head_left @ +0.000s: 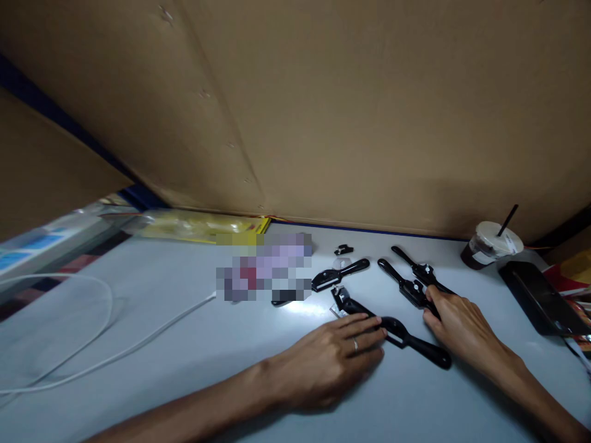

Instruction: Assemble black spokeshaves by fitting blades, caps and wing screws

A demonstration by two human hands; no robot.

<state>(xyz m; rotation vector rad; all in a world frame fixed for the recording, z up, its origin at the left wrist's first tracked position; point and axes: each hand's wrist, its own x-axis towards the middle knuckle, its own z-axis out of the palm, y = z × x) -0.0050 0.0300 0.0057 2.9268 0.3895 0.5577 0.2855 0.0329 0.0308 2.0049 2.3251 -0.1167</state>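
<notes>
My left hand (335, 357) lies palm down with its fingers stretched out, the fingertips resting at the middle of a black spokeshave body (392, 326). At that tool's far end sit small metal parts (340, 296). My right hand (466, 320) is closed round the near handle of a second black spokeshave (410, 291). Just behind it lies another black spokeshave (422, 269), close to my knuckles. Further left, one more spokeshave (327, 279) rests on the table, its left end partly under the blurred-out patch. A small loose black part (343, 250) lies beyond it.
A lidded drink cup with a straw (484, 246) stands at the back right, beside a black phone-like slab (545, 298). A white cable (175, 323) crosses the table (194, 394) at left. Yellow packaging (198, 226) lies against the cardboard wall (346, 111).
</notes>
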